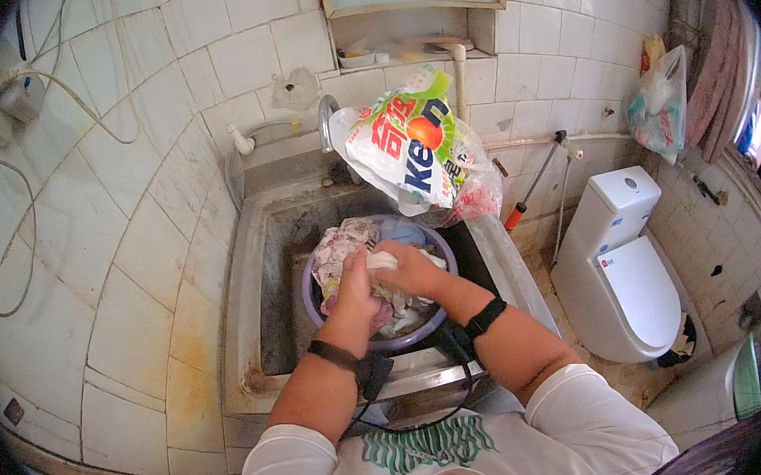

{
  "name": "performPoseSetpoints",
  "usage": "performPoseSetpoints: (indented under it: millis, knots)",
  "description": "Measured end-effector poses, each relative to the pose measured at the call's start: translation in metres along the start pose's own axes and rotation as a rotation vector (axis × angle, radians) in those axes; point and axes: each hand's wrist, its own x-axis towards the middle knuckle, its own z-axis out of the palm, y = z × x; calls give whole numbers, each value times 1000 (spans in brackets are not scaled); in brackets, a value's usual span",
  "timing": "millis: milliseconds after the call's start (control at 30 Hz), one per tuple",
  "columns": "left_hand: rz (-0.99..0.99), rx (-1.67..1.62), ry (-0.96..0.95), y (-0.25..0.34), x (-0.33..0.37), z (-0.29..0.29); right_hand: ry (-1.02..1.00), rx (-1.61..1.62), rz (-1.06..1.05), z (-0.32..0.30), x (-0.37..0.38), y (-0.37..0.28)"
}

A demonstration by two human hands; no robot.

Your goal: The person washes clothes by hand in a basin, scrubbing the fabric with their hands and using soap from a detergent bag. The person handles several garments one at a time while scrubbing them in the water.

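A purple plastic basin [442,248] sits inside the metal sink [244,331], filled with bunched laundry. My left hand [357,288] and my right hand [407,272] are close together over the basin, both closed on a white cloth [383,261]. A pale floral garment [344,241] lies in the basin by my left hand, and a blue cloth [401,232] lies behind my right hand. More white fabric [405,316] spreads toward the basin's near rim. The fingertips are partly hidden in the cloth.
A large white and green detergent bag [403,147] stands at the sink's back right, beside the curved faucet [328,122]. To the right are a white toilet [624,263] and an orange-handled stick [516,216]. Dark cables hang from my wrist straps near the sink's front edge.
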Motion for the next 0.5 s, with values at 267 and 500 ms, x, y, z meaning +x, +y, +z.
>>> performPoseSetpoints:
  millis: [267,500]
  knots:
    - [-42,-57,-383,-48,55,-40,52,-181,46,8,7,5]
    - [-151,-207,-113,4,-42,13,-53,-239,-72,13,-2,-10]
